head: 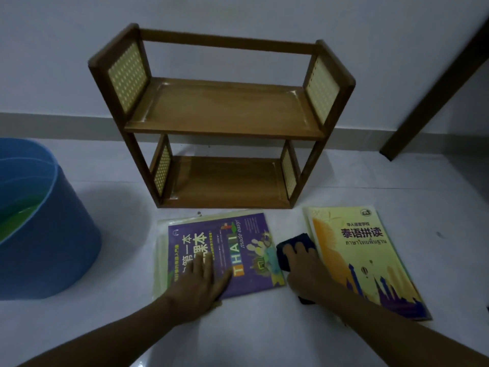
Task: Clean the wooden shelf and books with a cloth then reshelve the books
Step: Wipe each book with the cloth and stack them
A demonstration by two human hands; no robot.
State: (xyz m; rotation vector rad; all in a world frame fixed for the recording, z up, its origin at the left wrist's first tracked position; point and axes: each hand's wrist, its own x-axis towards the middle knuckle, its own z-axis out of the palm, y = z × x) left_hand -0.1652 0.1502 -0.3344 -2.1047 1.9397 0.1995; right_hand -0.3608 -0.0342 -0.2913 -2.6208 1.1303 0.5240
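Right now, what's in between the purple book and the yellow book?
In the head view, the right hand pressing a dark cloth on the floor fills the gap between the purple book and yellow book.

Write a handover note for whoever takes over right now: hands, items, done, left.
Left hand: flat on the purple book, pinning it to the floor.
Right hand: pressing the dark cloth at that book's right edge.
Purple book tops a small stack in front of the wooden shelf; yellow book lies to its right, also on others.
Blue bucket stands at left.
Done: both shelf tiers are empty, books out.
Left: finish wiping the books, reshelve all. Can't tell whether the shelf has been wiped.
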